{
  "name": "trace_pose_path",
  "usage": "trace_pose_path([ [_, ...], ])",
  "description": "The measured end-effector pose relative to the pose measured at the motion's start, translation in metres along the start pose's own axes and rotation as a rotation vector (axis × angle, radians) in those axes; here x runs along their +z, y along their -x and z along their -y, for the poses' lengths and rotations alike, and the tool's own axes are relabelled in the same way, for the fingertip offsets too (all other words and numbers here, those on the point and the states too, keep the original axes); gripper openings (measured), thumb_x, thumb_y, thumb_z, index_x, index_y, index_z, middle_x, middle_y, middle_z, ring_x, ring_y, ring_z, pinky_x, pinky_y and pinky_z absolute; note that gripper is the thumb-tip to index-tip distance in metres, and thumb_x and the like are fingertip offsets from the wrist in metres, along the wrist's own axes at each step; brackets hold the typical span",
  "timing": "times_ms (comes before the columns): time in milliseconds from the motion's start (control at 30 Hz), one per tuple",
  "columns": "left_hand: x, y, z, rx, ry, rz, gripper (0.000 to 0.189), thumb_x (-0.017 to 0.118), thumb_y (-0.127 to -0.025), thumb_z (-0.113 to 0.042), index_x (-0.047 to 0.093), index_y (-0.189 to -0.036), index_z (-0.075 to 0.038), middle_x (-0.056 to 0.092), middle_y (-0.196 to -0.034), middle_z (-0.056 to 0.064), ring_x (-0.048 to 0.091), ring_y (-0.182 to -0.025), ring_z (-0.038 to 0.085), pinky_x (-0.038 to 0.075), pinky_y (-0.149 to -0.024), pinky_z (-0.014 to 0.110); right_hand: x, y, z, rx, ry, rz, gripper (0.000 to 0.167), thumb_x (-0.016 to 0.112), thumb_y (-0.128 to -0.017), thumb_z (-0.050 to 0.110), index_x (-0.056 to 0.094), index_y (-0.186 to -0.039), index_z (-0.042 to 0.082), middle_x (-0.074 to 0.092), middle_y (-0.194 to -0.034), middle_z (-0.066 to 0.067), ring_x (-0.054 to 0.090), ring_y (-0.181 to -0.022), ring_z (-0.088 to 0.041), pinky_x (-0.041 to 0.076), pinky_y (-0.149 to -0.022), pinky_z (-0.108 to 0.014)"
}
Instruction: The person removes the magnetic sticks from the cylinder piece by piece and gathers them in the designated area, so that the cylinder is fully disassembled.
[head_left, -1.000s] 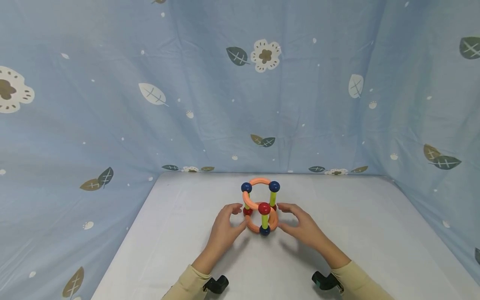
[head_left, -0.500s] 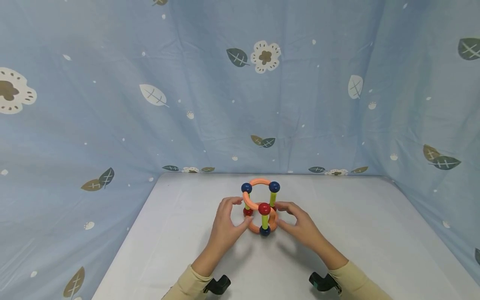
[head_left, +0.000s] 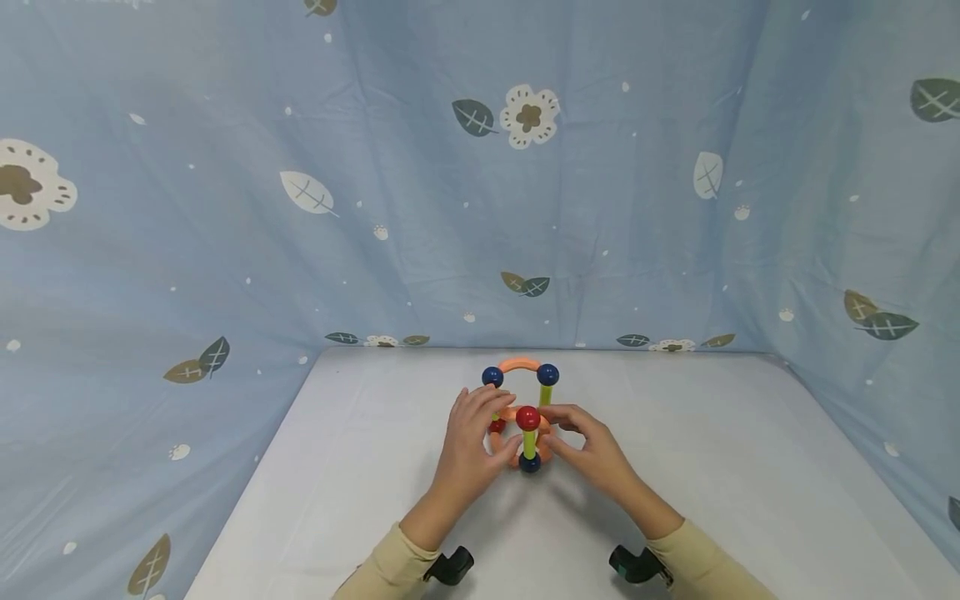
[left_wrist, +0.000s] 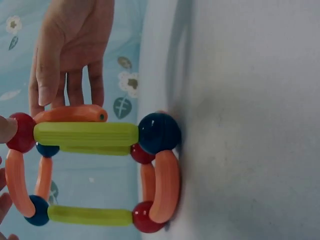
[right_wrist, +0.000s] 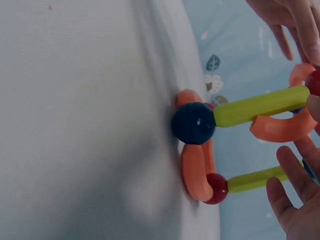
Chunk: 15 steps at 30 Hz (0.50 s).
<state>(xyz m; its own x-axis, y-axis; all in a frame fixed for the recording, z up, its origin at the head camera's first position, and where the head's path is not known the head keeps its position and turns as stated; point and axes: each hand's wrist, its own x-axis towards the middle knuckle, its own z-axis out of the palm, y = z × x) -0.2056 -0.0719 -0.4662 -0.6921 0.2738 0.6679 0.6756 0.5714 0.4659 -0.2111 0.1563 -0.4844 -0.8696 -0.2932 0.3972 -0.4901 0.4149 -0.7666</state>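
Observation:
A magnetic ball-and-rod frame stands on the table, with a red ball [head_left: 528, 417] at front top over a yellow-green rod [head_left: 529, 445] and a dark blue ball [head_left: 529, 462]. Two blue balls top its rear posts. My left hand [head_left: 467, 442] curves over the left upper orange arc, with its thumb close to the red ball. At the right side is my right hand [head_left: 594, 450], thumb and forefinger apart. An orange curved rod [right_wrist: 277, 129] hangs by the front post beside the right thumb, its lower end free. The rear left post is partly hidden by my left hand.
A white-covered table [head_left: 675, 467] carries the frame. Behind and beside it hangs a pale blue curtain [head_left: 420, 275] with leaf and flower prints. Black wrist cameras [head_left: 452, 567] jut inward from both sleeves, low over the table.
My left hand has moved right and forward, its fingers now over the left upper arc. The right hand has shifted slightly left, closer to the frame. The frame stays in place.

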Motion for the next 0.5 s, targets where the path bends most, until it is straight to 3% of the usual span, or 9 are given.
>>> trace_pose_path([
  [133, 0.0031, -0.0031, -0.0001, 0.038, -0.01, 0.009, 0.05, 0.085, -0.084, -0.019, 0.066, -0.131, -0.015, 0.065, -0.129, -0.002, 0.049, -0.136, 0.025, 0.025, -0.119, 0.06, 0.0035, 0.0001, -0.0012, -0.022, -0.025, 0.002, 0.04, 0.074, -0.095, 0.012, 0.064, -0.133, 0.016, 0.066, -0.13, 0.002, 0.063, -0.116, -0.02, 0.054, -0.096, -0.051],
  [300, 0.0059, -0.0055, -0.0001, 0.082, -0.027, 0.004, 0.047, 0.086, -0.083, -0.015, 0.069, -0.127, -0.017, 0.07, -0.121, -0.004, 0.053, -0.132, 0.024, 0.031, -0.117, 0.058, 0.0054, 0.0001, -0.0009, -0.039, -0.042, 0.008, 0.04, 0.072, -0.096, 0.014, 0.063, -0.135, 0.016, 0.066, -0.13, 0.0, 0.065, -0.113, -0.022, 0.055, -0.093, -0.053],
  [500, 0.0082, -0.0072, 0.0002, 0.109, -0.032, -0.001, 0.042, 0.086, -0.084, -0.017, 0.071, -0.124, -0.016, 0.071, -0.117, -0.004, 0.054, -0.13, 0.022, 0.034, -0.117, 0.048, 0.0081, 0.0, -0.0032, -0.036, -0.034, -0.009, 0.042, 0.073, -0.095, 0.011, 0.063, -0.135, 0.017, 0.067, -0.127, 0.001, 0.066, -0.111, -0.019, 0.058, -0.088, -0.041],
])
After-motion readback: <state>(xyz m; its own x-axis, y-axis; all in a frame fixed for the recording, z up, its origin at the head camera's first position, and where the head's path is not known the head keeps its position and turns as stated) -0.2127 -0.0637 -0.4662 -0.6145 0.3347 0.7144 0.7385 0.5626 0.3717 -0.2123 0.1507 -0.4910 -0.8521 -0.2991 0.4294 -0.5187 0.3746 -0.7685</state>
